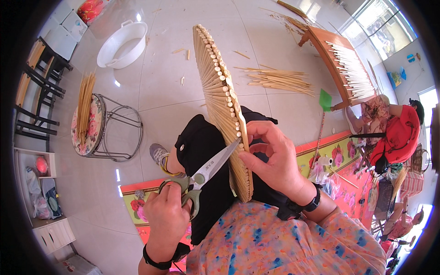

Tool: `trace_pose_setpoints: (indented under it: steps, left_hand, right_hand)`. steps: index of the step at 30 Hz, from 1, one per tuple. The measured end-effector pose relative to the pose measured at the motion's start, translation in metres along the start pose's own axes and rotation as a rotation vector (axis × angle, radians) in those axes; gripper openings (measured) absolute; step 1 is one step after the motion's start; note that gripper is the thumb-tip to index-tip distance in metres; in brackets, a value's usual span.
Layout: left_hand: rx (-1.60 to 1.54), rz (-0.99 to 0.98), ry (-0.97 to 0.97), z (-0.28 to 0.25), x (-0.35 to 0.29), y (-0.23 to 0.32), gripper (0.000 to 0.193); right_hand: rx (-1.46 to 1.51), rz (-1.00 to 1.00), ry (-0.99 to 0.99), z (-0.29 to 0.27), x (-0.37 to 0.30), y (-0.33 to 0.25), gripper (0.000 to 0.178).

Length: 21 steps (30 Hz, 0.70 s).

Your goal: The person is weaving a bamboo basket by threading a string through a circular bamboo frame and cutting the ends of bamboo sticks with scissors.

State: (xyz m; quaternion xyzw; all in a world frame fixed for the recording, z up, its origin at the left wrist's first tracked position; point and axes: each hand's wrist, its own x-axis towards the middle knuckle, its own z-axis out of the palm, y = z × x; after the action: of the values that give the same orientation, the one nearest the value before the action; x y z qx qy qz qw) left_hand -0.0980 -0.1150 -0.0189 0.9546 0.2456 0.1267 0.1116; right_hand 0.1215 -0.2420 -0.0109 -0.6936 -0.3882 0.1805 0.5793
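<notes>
A round mat of tan straw stalks (pixel 213 87) stands on edge across my lap, its rim of pale cut stalk ends facing me. My left hand (pixel 166 213) has its fingers through the green handles of a pair of scissors (pixel 211 167). The blades look nearly together, and their tip meets the rim beside my right fingers. My right hand (pixel 277 160) pinches the mat's rim from the right, thumb on the near side. Part of the mat's lower end hides behind the scissors and my right hand.
Straw bundles lie on a floral stool (pixel 98 120) at left and on the tiled floor (pixel 286 81) ahead. A white basin (pixel 123 45) stands far left. A low wooden table (pixel 331 68) holds pale sticks at far right. A person in red (pixel 398 133) sits on the right.
</notes>
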Motion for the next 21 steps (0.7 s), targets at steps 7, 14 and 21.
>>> trace_pose_setpoints:
  steps: [7,14,21]
  left_hand:
    - [-0.581,-0.362,0.196,0.012,-0.018,-0.013,0.035]
    - [-0.131,-0.087,0.085,0.010,-0.013,-0.017,0.045]
    - [-0.064,-0.037,0.058,0.014,-0.003,-0.005,0.047]
  right_hand:
    - [0.025,0.027,-0.017,-0.001,0.000,0.001,0.040]
    - [0.059,0.051,-0.010,-0.002,-0.001,0.004,0.040]
    - [0.047,0.042,-0.021,-0.002,-0.001,0.003,0.040]
